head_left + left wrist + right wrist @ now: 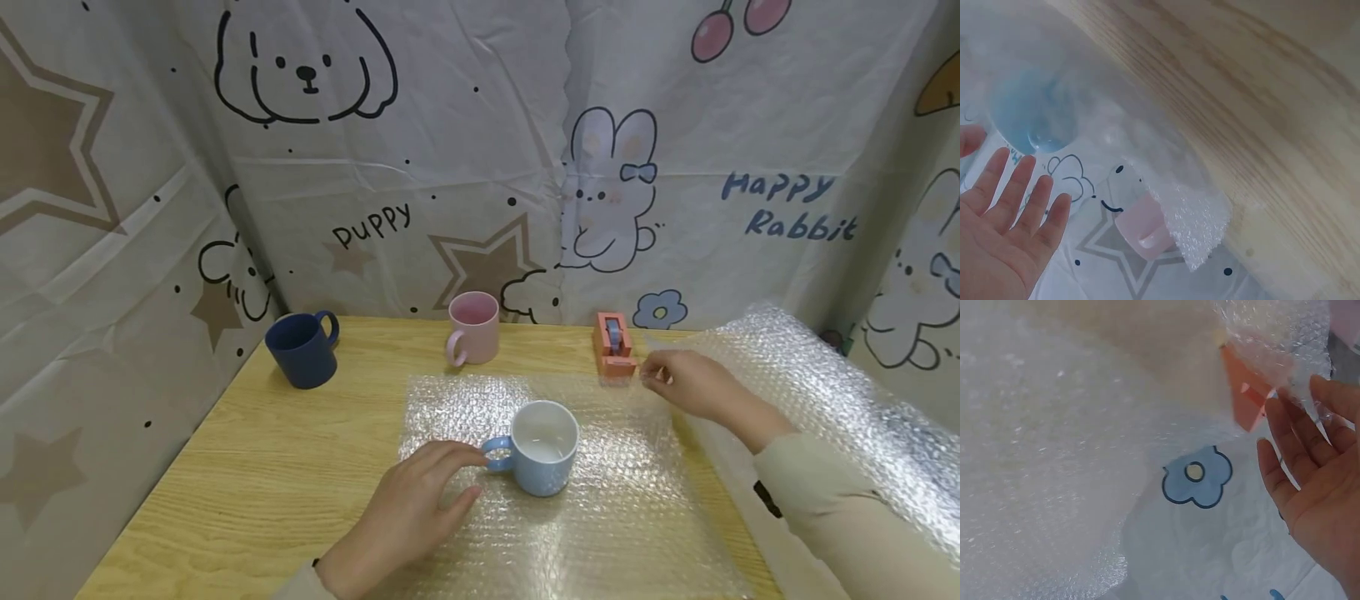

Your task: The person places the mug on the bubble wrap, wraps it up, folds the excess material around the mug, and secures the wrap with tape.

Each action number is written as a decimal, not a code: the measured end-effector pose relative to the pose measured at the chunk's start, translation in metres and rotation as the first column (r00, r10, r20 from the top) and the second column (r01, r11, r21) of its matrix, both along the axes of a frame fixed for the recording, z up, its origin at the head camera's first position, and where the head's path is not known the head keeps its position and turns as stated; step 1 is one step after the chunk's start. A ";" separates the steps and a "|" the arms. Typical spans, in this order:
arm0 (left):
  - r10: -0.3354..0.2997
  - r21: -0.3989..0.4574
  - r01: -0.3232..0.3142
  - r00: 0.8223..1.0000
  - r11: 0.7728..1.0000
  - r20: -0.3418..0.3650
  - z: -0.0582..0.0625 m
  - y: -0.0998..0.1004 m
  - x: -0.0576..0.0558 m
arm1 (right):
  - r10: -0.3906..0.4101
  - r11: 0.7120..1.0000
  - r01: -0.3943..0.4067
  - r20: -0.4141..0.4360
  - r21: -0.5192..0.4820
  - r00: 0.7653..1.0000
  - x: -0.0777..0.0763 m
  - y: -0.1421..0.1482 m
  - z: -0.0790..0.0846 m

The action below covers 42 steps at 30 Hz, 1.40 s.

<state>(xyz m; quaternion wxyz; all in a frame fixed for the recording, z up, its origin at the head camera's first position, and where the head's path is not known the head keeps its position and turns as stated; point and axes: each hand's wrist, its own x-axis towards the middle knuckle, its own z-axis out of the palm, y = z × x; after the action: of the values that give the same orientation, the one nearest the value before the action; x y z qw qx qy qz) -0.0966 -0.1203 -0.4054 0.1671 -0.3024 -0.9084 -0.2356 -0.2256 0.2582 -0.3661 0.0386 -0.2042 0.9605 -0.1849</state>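
A light blue mug (542,450) with a white inside stands upright on a flat sheet of clear bubble wrap (600,533). My left hand (420,496) is at the mug's handle, fingertips touching or nearly touching it, thumb held apart; in the left wrist view the fingers (1007,194) look extended and spread, and the mug (1032,112) shows blurred through plastic. At the sheet's far right corner, my right hand (690,385) brings thumb and forefinger together and appears to pinch the edge. Just left of these fingertips stands an orange tape dispenser (613,346).
At the back left is a dark blue mug (302,352), and a pink mug (474,327) stands near the back edge. A larger length of bubble wrap (817,392) lies along the right side. Patterned cloth (420,142) hangs behind the wooden table (247,467).
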 end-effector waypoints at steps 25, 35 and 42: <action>0.014 -0.006 -0.014 1.000 1.000 -0.002 -0.002 -0.005 0.001 | -0.036 0.879 0.103 0.151 -0.465 0.988 0.051 -0.056 0.040; 0.013 0.017 -0.013 1.000 1.000 -0.016 -0.007 -0.006 0.002 | -0.013 0.885 0.058 0.100 -0.462 0.995 0.066 -0.089 0.039; 0.013 0.025 -0.012 1.000 1.000 -0.019 -0.008 -0.006 0.004 | 0.000 0.951 -0.004 -0.015 -0.310 1.000 0.086 -0.104 0.022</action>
<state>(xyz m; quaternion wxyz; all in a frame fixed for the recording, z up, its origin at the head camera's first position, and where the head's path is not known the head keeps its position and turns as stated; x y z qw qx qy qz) -0.0930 -0.1265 -0.4138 0.1810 -0.2968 -0.9056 -0.2431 -0.1391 0.1540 -0.3437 -0.0007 -0.2101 0.9197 -0.3317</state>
